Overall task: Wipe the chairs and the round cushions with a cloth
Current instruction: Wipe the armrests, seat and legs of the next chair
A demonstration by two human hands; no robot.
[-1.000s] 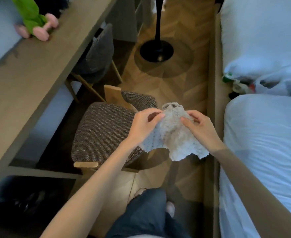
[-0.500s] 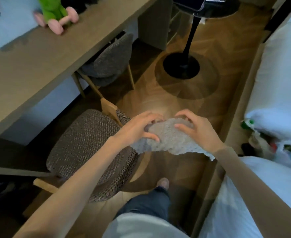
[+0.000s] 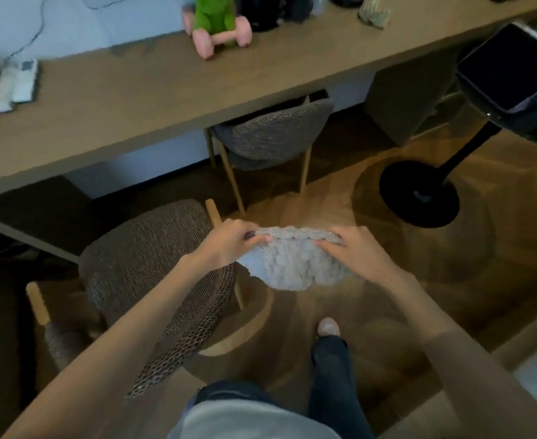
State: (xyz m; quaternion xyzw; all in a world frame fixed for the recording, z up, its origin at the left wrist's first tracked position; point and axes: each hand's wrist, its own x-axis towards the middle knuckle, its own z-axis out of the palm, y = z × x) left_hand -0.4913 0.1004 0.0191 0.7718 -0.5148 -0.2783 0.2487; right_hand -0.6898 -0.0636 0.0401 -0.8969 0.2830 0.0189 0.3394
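A pale grey textured cloth (image 3: 292,264) hangs folded in the air above the wooden floor. My left hand (image 3: 233,240) pinches its top left edge and my right hand (image 3: 352,248) grips its top right edge. Just left of the cloth stands a brown woven chair (image 3: 153,258) with a round seat and wooden legs; my left forearm crosses over its right side. A second grey upholstered chair (image 3: 270,134) is tucked under the desk further back.
A long wooden desk (image 3: 165,96) runs across the top, with a green and pink plush toy (image 3: 216,23) and a white device (image 3: 15,85) on it. A black pedestal stand (image 3: 419,198) with a tray (image 3: 511,80) is at right. My foot (image 3: 327,327) is on the floor.
My view has swung left toward the desk, so the bed has left the frame. The bunched cloth is now spread and folded flat between both hands, level with the near chair's seat.
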